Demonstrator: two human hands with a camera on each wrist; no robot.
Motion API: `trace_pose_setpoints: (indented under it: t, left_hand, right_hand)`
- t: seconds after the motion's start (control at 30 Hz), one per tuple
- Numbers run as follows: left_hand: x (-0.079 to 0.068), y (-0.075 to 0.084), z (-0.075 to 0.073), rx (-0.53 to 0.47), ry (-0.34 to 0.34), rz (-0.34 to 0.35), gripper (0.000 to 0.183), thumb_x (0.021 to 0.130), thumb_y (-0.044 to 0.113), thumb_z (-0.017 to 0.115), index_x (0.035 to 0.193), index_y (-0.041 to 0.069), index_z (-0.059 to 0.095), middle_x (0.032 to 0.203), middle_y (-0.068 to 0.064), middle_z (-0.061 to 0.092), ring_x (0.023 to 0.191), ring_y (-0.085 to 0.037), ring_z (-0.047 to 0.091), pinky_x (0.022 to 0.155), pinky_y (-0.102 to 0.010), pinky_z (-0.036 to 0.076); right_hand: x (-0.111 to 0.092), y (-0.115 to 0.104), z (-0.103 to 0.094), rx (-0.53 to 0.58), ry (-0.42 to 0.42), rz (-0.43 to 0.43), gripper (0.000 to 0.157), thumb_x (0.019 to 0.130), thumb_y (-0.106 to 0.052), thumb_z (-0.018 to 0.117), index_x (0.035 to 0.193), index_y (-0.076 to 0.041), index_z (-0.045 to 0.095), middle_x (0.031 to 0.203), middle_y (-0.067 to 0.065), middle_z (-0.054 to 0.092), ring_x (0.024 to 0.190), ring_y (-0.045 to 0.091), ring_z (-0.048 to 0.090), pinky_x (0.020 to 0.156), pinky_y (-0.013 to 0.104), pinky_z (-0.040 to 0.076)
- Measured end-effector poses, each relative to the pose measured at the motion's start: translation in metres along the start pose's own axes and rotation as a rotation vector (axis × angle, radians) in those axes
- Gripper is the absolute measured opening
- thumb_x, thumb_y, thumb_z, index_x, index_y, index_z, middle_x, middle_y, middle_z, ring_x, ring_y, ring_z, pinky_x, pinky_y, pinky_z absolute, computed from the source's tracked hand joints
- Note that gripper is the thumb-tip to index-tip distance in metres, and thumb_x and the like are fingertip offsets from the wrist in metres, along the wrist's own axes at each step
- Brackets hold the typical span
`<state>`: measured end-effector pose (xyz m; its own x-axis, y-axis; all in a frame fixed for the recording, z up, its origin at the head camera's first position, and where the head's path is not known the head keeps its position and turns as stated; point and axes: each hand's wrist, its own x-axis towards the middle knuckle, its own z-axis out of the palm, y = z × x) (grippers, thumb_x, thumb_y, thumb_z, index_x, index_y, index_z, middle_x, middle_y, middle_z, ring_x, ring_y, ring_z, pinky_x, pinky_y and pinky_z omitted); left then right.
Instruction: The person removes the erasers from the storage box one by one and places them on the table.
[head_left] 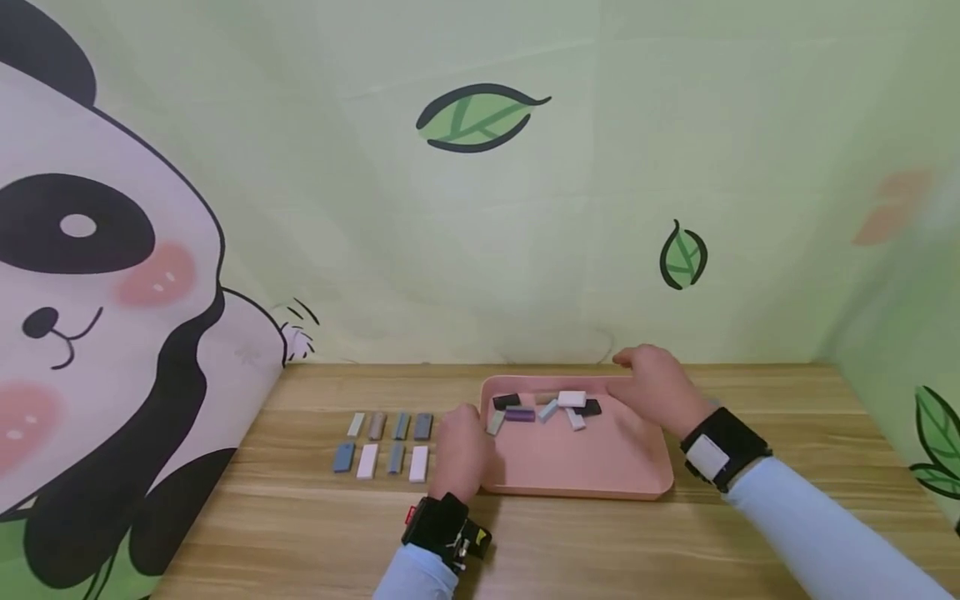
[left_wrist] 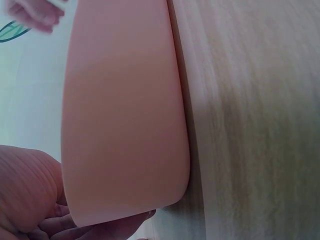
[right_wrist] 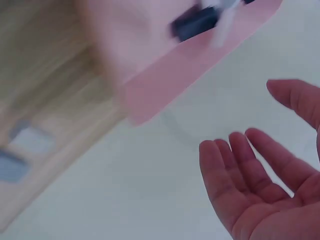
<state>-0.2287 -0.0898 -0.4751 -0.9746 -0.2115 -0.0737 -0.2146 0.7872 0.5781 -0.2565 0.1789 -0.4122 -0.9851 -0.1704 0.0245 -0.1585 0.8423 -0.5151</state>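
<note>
My left hand [head_left: 461, 450] grips the left side of a pink tray [head_left: 577, 471]. In the left wrist view, its fingers [left_wrist: 115, 227] curl round the end of the tray wall. Several small rectangular blocks lie jumbled toward the back of the tray, among them a purple block [head_left: 520, 413], a white block [head_left: 572, 399] and a black block [head_left: 506, 402]. Above the tray's back right corner is my right hand [head_left: 660, 392], holding nothing. The right wrist view shows that hand [right_wrist: 260, 200] with fingers loosely bent and the thumb apart.
Left of the tray, several blocks stand in two rows on the wooden table [head_left: 285, 533], including a blue block [head_left: 343, 457] and a white block [head_left: 367, 461]. Blurred grey [right_wrist: 32, 137] and blue blocks [right_wrist: 12, 166] lie beyond the tray's right side. A printed green backdrop [head_left: 480, 250] rises behind.
</note>
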Motion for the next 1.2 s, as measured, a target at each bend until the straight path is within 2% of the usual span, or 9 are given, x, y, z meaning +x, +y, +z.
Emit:
trace_pose_setpoints:
  t: [0.13,0.27,0.5,0.67,0.83,1.2]
  left_hand:
    - [0.001,0.000,0.001,-0.003,-0.002,0.005,0.012,0.079,-0.002,0.062,0.088,0.006,0.065,0.078,-0.005,0.059,0.067,-0.019,0.052,0.057,-0.029,0.040]
    - [0.001,-0.001,0.002,-0.006,0.005,0.019,0.011,0.078,-0.003,0.062,0.084,0.006,0.065,0.076,-0.004,0.059,0.066,-0.019,0.051,0.056,-0.029,0.039]
    - [0.002,0.000,0.003,-0.009,-0.009,0.002,0.012,0.079,-0.001,0.062,0.087,0.007,0.065,0.077,-0.004,0.059,0.067,-0.019,0.052,0.058,-0.029,0.040]
    - [0.002,0.002,0.002,0.003,-0.016,-0.016,0.012,0.081,0.001,0.064,0.091,0.007,0.066,0.079,-0.004,0.060,0.068,-0.019,0.053,0.058,-0.029,0.041]
    - [0.002,0.002,0.000,0.020,0.003,0.004,0.011,0.079,0.001,0.064,0.088,0.006,0.066,0.077,-0.005,0.061,0.066,-0.018,0.053,0.057,-0.029,0.041]
    - [0.001,-0.001,-0.002,0.013,-0.003,0.006,0.013,0.079,-0.002,0.063,0.090,0.006,0.066,0.078,-0.004,0.060,0.067,-0.018,0.052,0.058,-0.029,0.041]
  right_hand:
    - [0.007,-0.026,0.015,-0.029,-0.036,-0.103,0.042,0.084,-0.028,0.064,0.114,0.001,0.063,0.113,0.018,0.064,0.095,0.026,0.059,0.084,0.043,0.049]
    - [0.014,-0.037,0.031,-0.121,-0.058,-0.189,0.035,0.080,-0.025,0.070,0.106,-0.001,0.067,0.102,0.013,0.067,0.083,0.019,0.058,0.077,0.039,0.050]
    - [0.024,-0.036,0.051,-0.132,-0.126,-0.181,0.021,0.077,-0.012,0.070,0.095,0.000,0.068,0.088,0.010,0.067,0.068,0.016,0.054,0.064,0.030,0.047]
    - [0.030,-0.032,0.059,-0.161,-0.137,-0.163,0.015,0.078,-0.010,0.070,0.090,-0.002,0.066,0.079,0.005,0.062,0.066,0.017,0.051,0.060,0.027,0.042]
    - [0.035,-0.029,0.065,-0.206,-0.119,-0.175,0.012,0.077,-0.009,0.069,0.086,-0.002,0.065,0.076,0.005,0.058,0.064,0.017,0.049,0.059,0.028,0.040]
    - [0.036,-0.030,0.077,-0.277,-0.045,-0.214,0.009,0.076,-0.007,0.069,0.077,-0.004,0.060,0.068,0.005,0.055,0.058,0.016,0.046,0.052,0.029,0.036]
